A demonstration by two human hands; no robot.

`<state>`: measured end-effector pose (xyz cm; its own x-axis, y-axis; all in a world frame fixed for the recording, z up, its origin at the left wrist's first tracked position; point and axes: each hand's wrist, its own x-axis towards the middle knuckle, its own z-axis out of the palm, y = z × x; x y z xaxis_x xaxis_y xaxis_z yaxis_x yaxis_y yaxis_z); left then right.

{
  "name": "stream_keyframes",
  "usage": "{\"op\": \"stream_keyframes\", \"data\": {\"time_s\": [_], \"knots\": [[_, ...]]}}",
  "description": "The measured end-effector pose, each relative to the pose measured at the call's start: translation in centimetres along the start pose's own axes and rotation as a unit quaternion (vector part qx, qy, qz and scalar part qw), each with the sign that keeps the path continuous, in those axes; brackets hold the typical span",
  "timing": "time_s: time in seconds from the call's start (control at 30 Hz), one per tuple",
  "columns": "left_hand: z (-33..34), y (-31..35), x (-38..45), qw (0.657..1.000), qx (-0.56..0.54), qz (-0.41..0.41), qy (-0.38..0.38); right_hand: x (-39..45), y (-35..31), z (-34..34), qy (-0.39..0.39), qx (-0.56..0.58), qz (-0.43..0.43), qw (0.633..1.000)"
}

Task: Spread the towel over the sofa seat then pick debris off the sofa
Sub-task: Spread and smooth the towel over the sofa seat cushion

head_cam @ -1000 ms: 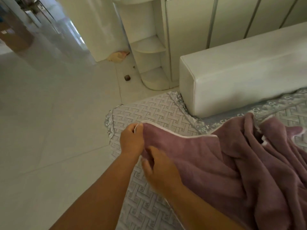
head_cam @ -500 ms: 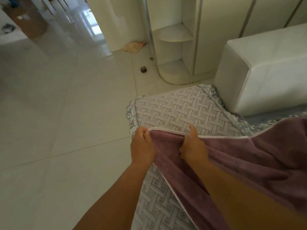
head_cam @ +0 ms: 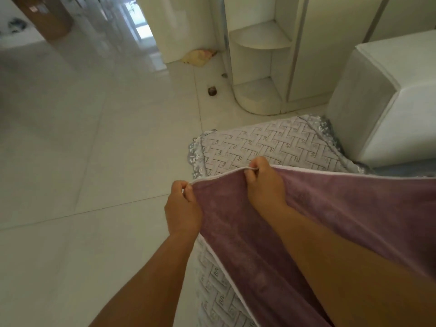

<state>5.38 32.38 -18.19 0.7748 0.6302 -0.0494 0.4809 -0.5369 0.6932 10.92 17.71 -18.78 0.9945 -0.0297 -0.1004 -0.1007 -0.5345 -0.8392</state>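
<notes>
left hand point(head_cam: 182, 210) pinches towel point(head_cam: 330, 208) corner, frame centre. right hand point(head_cam: 265, 185) grips white-trimmed top edge just beside it. towel drapes lower right over patterned sofa seat point(head_cam: 259, 142).

**Around the room, away from the work**

We see a glossy pale tiled floor point(head_cam: 94, 149) filling the left side. A small dark round object point(head_cam: 212, 90) lies on it near a cream corner shelf unit point(head_cam: 259, 67) with curved shelves. A crumpled yellowish scrap point(head_cam: 199, 57) rests by the wall base behind. A brown wooden piece of furniture point(head_cam: 47, 17) stands at far upper left, blurred.
</notes>
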Motion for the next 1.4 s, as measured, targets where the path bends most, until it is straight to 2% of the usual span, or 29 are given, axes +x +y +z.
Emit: {"op": "stream_keyframes", "data": {"time_s": [0.1,0.23,0.37,0.47,0.6,0.73,0.9,1.03,1.13,1.2,1.27,1.33,1.4], "knots": [[-0.7,-1.1,1.4,1.0,0.014,-0.005,0.002,0.6,-0.8,2.4,0.008,0.023,0.005,1.0],[0.3,-1.9,2.2,0.998,0.044,0.03,-0.025,0.5,1.6,4.9,-0.014,0.031,0.029,0.999],[1.7,-2.7,2.9,0.997,0.064,0.017,-0.035,0.5,3.7,6.2,-0.036,0.004,-0.025,0.999],[1.9,-3.5,3.2,0.996,0.054,-0.012,-0.07,0.8,3.9,6.3,-0.063,0.0,-0.031,0.998],[0.8,-2.7,2.0,0.993,0.039,-0.002,-0.11,1.0,3.7,5.6,-0.128,0.0,-0.025,0.991],[-0.1,-2.2,-1.7,0.987,0.049,0.002,-0.15,-0.5,2.8,4.0,-0.208,-0.013,-0.026,0.978],[0.6,-2.1,-9.2,0.969,0.069,0.03,-0.233,-6.6,3.6,1.6,-0.231,-0.063,-0.044,0.97],[1.1,-2.0,-15.0,0.976,0.077,0.024,-0.204,-12.5,5.8,-2.5,-0.227,-0.116,-0.071,0.964],[0.6,-1.9,-19.7,0.982,0.084,0.013,-0.171,-16.7,7.4,-5.6,-0.252,-0.126,-0.072,0.957],[0.1,-1.5,-23.6,0.984,0.079,-0.023,-0.16,-20.2,8.3,-7.7,-0.264,-0.134,-0.077,0.952],[0.0,-1.2,-27.5,0.983,0.042,-0.1,-0.147,-23.8,9.4,-9.4,-0.265,-0.139,-0.094,0.95],[-0.2,-1.1,-31.7,0.974,-0.014,-0.182,-0.136,-27.4,10.5,-11.2,-0.263,-0.155,-0.106,0.946],[-0.4,-1.0,-35.7,0.961,-0.043,-0.228,-0.151,-30.5,12.0,-12.7,-0.267,-0.17,-0.113,0.942]]}}
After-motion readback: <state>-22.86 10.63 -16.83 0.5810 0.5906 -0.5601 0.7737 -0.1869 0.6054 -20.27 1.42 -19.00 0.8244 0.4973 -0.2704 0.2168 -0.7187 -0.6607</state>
